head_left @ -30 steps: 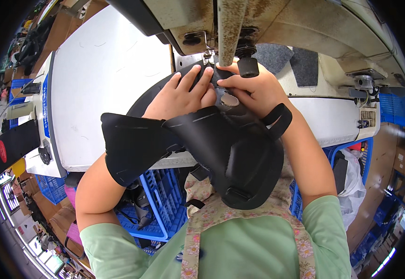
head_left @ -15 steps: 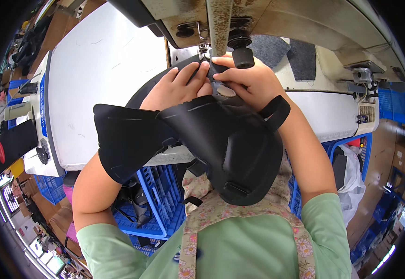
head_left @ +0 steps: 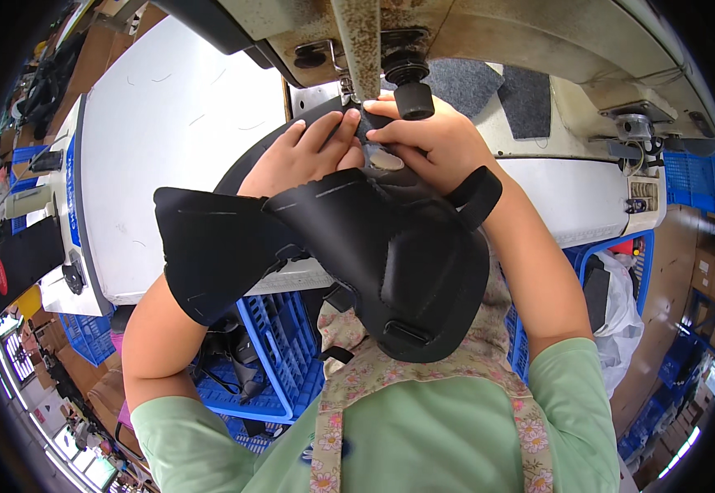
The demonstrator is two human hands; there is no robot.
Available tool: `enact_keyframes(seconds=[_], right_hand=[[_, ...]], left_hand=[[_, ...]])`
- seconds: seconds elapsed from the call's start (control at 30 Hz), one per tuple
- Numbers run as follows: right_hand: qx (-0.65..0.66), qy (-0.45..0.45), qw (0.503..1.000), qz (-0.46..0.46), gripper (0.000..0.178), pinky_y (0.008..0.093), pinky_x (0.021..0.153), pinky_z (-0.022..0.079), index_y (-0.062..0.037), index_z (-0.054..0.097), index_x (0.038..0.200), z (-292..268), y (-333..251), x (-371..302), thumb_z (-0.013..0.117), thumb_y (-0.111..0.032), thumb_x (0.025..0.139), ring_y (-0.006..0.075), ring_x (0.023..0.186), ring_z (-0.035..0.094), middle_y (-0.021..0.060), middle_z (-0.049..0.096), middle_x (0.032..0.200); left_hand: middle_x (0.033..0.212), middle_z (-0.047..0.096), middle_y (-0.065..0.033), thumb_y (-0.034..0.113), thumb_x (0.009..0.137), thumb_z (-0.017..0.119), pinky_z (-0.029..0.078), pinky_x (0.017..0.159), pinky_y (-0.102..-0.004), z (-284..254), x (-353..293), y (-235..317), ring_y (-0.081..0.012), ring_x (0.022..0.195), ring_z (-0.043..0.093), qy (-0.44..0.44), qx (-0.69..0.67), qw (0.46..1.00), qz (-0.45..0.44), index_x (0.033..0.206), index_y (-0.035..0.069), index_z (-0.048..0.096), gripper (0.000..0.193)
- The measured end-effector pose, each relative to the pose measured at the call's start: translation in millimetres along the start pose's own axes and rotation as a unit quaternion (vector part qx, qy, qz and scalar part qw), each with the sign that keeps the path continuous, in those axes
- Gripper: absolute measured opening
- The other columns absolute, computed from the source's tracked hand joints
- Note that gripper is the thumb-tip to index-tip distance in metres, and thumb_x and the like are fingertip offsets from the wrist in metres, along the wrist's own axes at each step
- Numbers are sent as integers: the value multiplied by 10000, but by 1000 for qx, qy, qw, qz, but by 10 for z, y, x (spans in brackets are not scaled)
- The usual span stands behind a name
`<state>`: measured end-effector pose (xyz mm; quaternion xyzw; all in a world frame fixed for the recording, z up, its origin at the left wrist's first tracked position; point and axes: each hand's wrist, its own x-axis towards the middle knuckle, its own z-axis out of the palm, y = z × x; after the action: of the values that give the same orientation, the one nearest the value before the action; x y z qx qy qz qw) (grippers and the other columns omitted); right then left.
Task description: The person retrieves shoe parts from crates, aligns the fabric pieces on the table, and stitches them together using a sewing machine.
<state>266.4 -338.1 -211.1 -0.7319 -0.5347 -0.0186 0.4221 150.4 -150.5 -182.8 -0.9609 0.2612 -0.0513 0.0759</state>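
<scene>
The left hand (head_left: pixel 302 160) lies palm down on the black padded piece (head_left: pixel 427 271), its fingers stretched forward, slightly parted and gripping nothing. The right hand (head_left: pixel 435 141) is narrower, bent fingers and thumb drawn toward the same spot; whether they pinch the material, I cannot tell.

The piece runs under and between both hands. Its far edge reaches the presser foot (head_left: pixel 347 92), just ahead of the left fingertips and a little left of the right ones, so the left hand seems marginally nearer. From there the long axis of its main body comes back toward the wearer, slanting right, down over the flowered apron (head_left: pixel 357 374). A flared flap (head_left: pixel 214 246) spreads over the left forearm, and a black strap (head_left: pixel 479 197) stands beside the right wrist.

Above hangs the sewing machine (head_left: pixel 522 37), set in a white table (head_left: pixel 160 164). Dark grey felt pieces (head_left: pixel 527 108) lie beyond the right hand.

Below the table on the left, a blue crate (head_left: pixel 278 357) holds dark, strap-like items, hard to make out. On the right, another blue crate (head_left: pixel 645 267) contains a whitish plastic bag (head_left: pixel 618 316), which spills over its side, and something dark and flat.
</scene>
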Motion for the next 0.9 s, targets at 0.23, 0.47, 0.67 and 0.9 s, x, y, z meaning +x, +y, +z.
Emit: enact_keyframes(seconds=[0.23, 0.47, 0.67, 0.9], right_hand=[[17, -13, 1000, 15, 96, 449, 1002, 429, -59, 690, 843, -3, 9, -12, 636, -70, 765, 280, 1003, 612, 74, 669, 1008], [4, -4, 1000, 0, 103, 463, 1009, 423, -60, 691, 847, -2, 23, -15, 635, -66, 760, 287, 1032, 603, 79, 665, 1023], [4, 0, 1000, -7, 87, 461, 1006, 423, -58, 685, 835, 0, 21, -9, 631, -70, 768, 290, 1031, 601, 82, 664, 1025], [4, 6, 1000, -15, 75, 399, 899, 471, -59, 684, 813, 0, 19, -6, 629, -69, 762, 285, 966, 608, 69, 665, 1005]], left_hand=[[1360, 478, -198, 254, 820, 540, 437, 939, -411, -7, -9, -9, -307, 1226, 451, 4, -14, 1000, 5, 1154, 3, 499, 420], [1377, 456, -205, 266, 813, 552, 424, 956, -415, -4, 1, -11, -315, 1243, 433, -12, -17, 1000, 3, 1189, 2, 486, 464], [1397, 435, -200, 274, 817, 554, 414, 971, -424, 9, -12, -14, -315, 1263, 417, -20, -1, 1000, 4, 1203, 9, 483, 475], [1407, 423, -204, 276, 813, 557, 412, 977, -422, 19, -11, -11, -315, 1268, 412, -29, -13, 1000, 2, 1217, 7, 475, 492]])
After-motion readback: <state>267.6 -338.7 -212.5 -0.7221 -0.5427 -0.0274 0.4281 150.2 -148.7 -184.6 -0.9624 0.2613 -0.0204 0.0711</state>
